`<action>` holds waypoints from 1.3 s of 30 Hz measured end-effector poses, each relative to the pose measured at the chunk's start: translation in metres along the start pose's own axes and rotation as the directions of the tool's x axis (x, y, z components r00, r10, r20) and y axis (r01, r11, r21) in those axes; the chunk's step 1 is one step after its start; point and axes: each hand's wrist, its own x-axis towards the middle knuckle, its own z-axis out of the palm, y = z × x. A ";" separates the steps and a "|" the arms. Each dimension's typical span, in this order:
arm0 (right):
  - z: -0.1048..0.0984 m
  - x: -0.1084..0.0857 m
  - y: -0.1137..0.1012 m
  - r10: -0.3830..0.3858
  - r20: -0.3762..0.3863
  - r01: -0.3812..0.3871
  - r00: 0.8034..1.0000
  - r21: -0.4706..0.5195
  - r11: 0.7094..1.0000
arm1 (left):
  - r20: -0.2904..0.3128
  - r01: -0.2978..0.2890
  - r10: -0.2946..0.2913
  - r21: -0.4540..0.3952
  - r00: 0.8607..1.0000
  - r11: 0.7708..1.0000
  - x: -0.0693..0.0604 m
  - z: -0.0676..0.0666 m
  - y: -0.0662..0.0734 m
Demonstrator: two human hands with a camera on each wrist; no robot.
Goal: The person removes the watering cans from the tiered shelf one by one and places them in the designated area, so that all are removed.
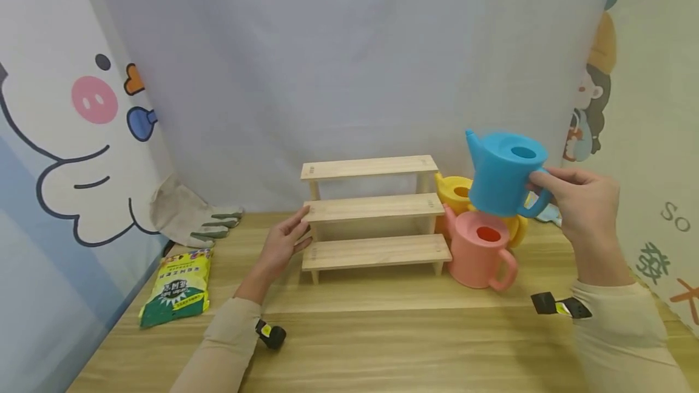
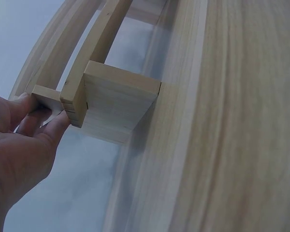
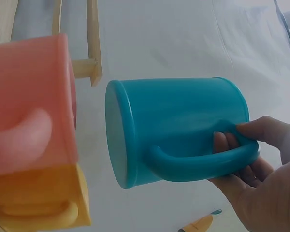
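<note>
In the head view, my right hand [image 1: 590,205] grips the handle of a blue watering can [image 1: 499,174], its spout pointing left. The right wrist view shows the fingers [image 3: 256,169] curled round that handle. The can is held up off the table, above and behind a pink watering can [image 1: 475,253]. Partly hidden behind the pink one stands a yellow watering can [image 1: 453,190]. My left hand [image 1: 281,244] is at the left end of a three-step wooden shelf [image 1: 377,208]. Seen from the left wrist, thumb and fingers [image 2: 53,128] pinch the end of one board.
A pair of grey work gloves [image 1: 185,214] leans at the back left of the wooden table [image 1: 349,344]. In front of it lies a yellow and green packet [image 1: 180,290]. Behind the right hand, a light blue item [image 1: 548,214] is mostly hidden. Curtains [image 1: 349,59] surround the table.
</note>
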 end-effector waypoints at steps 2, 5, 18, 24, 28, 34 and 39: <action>-0.009 0.000 0.003 -0.006 0.036 0.004 0.999 0.045 0.999 | 0.003 -0.002 0.002 0.002 1.000 1.000 0.000 0.001 -0.001; -0.019 0.001 0.007 -0.023 0.074 0.020 0.997 0.037 0.999 | 0.001 0.000 0.000 -0.001 1.000 1.000 0.000 0.001 -0.002; -0.047 0.003 0.015 -0.062 0.106 0.082 0.992 -0.202 0.976 | -0.001 0.005 -0.005 0.000 1.000 1.000 0.000 0.003 -0.001; -0.056 0.005 0.015 -0.043 0.132 0.074 0.990 -0.237 0.969 | -0.005 -0.002 0.002 -0.003 1.000 1.000 0.001 0.002 0.001; -0.061 0.006 0.016 -0.038 0.134 0.070 0.990 -0.239 0.968 | 0.002 -0.001 0.001 0.006 1.000 1.000 0.000 0.001 0.001; -0.068 0.007 0.016 -0.039 0.187 0.097 0.982 -0.313 0.945 | 0.011 -0.008 0.008 0.001 1.000 1.000 0.001 0.001 0.000; -0.071 0.009 0.016 -0.047 0.256 0.139 0.966 -0.355 0.925 | 0.004 -0.007 0.007 -0.004 1.000 1.000 0.000 0.002 0.001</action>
